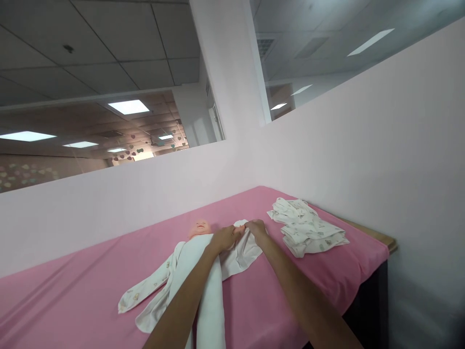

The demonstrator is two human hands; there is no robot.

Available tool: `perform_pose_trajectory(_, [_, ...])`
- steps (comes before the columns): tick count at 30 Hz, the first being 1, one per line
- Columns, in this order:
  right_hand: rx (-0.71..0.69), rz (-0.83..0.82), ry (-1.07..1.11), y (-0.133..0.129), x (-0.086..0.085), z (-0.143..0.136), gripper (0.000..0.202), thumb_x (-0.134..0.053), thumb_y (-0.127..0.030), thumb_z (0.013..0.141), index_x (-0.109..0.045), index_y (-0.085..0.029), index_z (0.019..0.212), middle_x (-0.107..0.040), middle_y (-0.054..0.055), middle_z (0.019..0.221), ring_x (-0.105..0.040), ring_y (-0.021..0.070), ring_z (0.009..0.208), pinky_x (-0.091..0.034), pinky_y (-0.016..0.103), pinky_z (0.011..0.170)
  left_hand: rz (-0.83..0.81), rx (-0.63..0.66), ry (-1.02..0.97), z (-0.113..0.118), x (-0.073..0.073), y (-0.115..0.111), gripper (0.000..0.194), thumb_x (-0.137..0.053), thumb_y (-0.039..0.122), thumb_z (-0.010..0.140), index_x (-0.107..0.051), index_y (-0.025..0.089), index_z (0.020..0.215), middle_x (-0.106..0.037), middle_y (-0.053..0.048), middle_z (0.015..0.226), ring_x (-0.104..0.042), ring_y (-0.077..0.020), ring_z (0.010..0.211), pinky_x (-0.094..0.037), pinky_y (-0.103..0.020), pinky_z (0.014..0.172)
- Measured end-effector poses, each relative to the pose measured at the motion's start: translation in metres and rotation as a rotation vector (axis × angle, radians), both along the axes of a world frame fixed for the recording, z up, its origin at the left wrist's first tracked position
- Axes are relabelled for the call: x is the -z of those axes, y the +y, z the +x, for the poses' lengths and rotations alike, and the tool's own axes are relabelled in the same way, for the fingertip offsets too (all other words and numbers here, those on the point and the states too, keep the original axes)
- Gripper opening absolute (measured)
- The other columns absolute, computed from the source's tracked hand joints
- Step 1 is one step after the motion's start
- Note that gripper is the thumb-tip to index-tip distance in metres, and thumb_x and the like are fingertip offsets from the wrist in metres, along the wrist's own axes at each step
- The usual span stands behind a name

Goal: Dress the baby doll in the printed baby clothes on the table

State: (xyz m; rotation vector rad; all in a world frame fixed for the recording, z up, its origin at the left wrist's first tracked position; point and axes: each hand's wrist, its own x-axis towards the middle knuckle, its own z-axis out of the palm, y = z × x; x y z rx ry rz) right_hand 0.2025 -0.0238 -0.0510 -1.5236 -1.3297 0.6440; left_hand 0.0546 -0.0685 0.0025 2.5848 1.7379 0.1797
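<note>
A baby doll (200, 227) lies on its back on a pink-covered table, its head toward the wall. A plain white cloth (211, 300) runs from below its face toward me. To the left, a printed sleeve (147, 289) of a white baby garment is spread out. My left hand (224, 237) is closed around what looks like the doll's small arm, with a bit of pink showing by the fingers. Close beside it, my right hand (256, 229) pinches the edge of the garment's pale fabric (238, 261). My fingers partly hide the contact.
A folded pile of printed white baby clothes (308, 227) lies on the right of the pink table cover (94, 291). White walls (363, 145) with windows meet in a corner behind the table. The table's right edge (392, 244) shows bare wood.
</note>
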Motion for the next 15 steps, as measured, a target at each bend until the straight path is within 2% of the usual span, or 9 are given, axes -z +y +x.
perform_pose_trajectory(4, [0.048,-0.003,-0.066,-0.004,-0.007,-0.001,0.017,-0.053,-0.025,0.077,-0.065,-0.016,0.084,-0.067,0.002,0.075,-0.060,0.0163,0.071,-0.038,0.023,0.056,-0.048,0.028,-0.004,0.000,0.004,-0.001,0.047,-0.029,0.054,0.099,-0.058,0.021,0.118,-0.069,-0.012,0.121,-0.066,-0.0303,0.108,-0.048,-0.037,0.084])
perform_pose_trajectory(9, [0.094,0.020,-0.203,-0.013,-0.013,-0.003,0.022,-0.054,-0.028,0.075,-0.067,-0.021,0.092,-0.071,0.005,0.090,-0.064,0.0231,0.088,-0.039,0.028,0.068,-0.043,-0.018,0.003,0.000,0.007,0.004,0.045,-0.028,0.051,0.100,-0.057,0.019,0.114,-0.070,-0.013,0.118,-0.066,-0.0296,0.107,-0.048,-0.037,0.085])
perform_pose_trajectory(15, [0.132,-0.018,-0.270,-0.017,-0.013,-0.008,0.028,-0.050,-0.025,0.080,-0.066,-0.020,0.101,-0.070,0.009,0.100,-0.064,0.0250,0.096,-0.039,0.030,0.074,-0.048,-0.083,0.003,0.002,0.011,0.010,0.045,-0.028,0.050,0.100,-0.057,0.019,0.113,-0.071,-0.013,0.115,-0.067,-0.0294,0.105,-0.049,-0.036,0.083])
